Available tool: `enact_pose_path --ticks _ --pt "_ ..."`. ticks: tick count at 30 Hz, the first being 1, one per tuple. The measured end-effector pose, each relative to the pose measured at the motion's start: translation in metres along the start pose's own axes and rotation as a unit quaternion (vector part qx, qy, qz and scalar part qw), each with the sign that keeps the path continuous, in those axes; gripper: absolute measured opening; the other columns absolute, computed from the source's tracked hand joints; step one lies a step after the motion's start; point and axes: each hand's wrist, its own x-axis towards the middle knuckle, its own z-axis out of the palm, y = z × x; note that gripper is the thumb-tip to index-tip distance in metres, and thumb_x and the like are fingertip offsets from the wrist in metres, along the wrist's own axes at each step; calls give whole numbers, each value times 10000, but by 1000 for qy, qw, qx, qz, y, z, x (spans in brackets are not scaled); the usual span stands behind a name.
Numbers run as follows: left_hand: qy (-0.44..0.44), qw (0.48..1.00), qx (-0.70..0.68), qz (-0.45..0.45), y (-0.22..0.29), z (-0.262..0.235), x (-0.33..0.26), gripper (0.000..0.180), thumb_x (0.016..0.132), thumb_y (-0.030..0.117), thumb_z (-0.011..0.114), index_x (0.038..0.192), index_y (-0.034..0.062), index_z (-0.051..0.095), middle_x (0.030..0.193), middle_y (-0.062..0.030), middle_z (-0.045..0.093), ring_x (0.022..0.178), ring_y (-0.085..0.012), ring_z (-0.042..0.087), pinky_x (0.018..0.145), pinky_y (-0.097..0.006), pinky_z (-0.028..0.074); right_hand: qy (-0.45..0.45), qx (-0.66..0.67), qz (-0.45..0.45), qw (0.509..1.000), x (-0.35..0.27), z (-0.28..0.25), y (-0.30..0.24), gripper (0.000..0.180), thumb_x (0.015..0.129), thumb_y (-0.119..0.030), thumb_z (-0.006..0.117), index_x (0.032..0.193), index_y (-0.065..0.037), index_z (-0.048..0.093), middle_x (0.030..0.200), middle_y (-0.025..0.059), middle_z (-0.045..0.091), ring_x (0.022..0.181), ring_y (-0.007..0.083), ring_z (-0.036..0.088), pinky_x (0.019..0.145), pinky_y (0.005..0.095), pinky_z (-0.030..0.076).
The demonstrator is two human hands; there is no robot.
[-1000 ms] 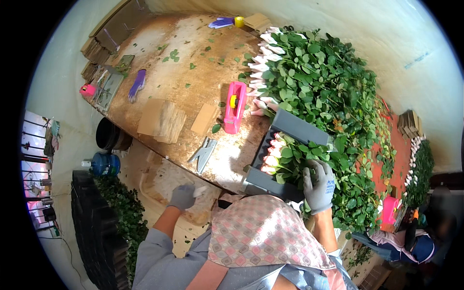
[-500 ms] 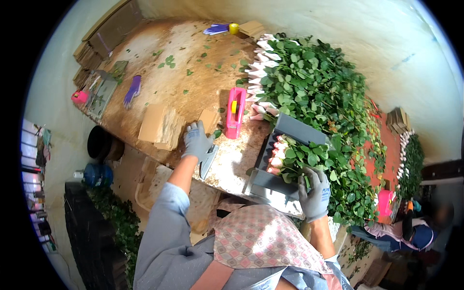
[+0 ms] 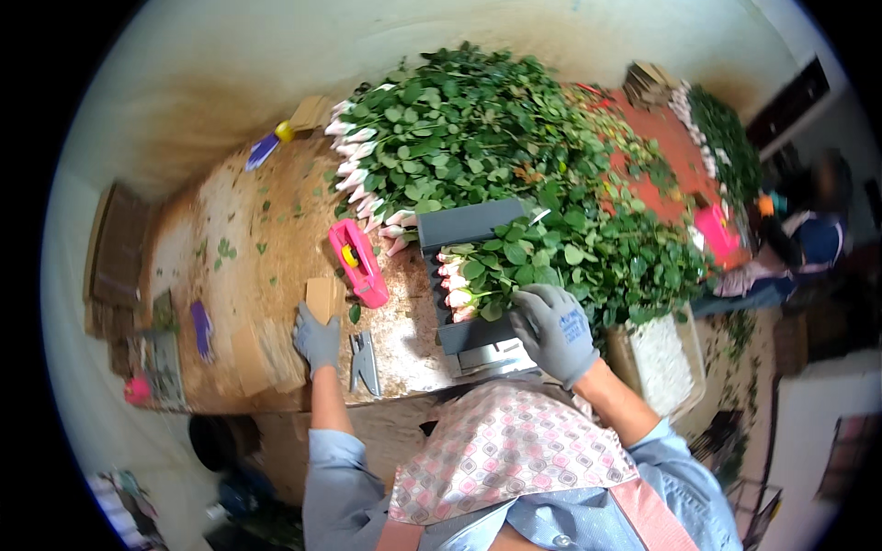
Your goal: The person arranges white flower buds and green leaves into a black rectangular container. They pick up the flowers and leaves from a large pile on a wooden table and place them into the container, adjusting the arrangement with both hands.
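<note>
My left hand [image 3: 317,342], in a grey glove, has its fingers and thumb about the near edge of a small brown cardboard piece [image 3: 326,296] on the table. A grey stapler [image 3: 365,364] lies just right of that hand. My right hand [image 3: 559,335], gloved alike, curls over the leafy stems of pink-white roses [image 3: 457,286]; leaves hide part of its grip. These roses lie with heads level in a dark grey holder [image 3: 469,223] with raised sides. A pink tape dispenser [image 3: 360,264] with yellow tape stands between the holder and the cardboard.
Behind the holder lies a big pile of leafy roses [image 3: 496,129], pale heads leftward. Stacked cardboard [image 3: 262,358] is left of my left hand. Purple gloves [image 3: 201,331] and a metal-framed board [image 3: 163,367] lie farther left. A co-worker [image 3: 808,243] is at the right.
My view has swung to the right, so the table things appear farther left. My right hand has shifted toward the rose heads. My left hand now closes about the cardboard's near edge.
</note>
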Motion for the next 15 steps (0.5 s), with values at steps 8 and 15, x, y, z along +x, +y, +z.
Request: enact_pose_path --ticks 8,15 --pt "57 985 -163 17 25 -50 -25 811 837 249 782 1501 -41 417 1353 -290 607 1201 -424 626 1031 -467 494 -33 52 -43 997 10 23 -13 288 924 -212 693 1179 -85 646 1148 125 640 1058 325 621 929 449 488" --pt "2 858 -491 153 131 -113 -121 878 776 92 819 1522 -59 378 1369 -219 563 1235 -354 600 1070 -435 481 -222 428 33 875 21 63 -34 610 1021 -352 625 1489 -13 426 1340 214 599 1263 320 584 1063 431 468"
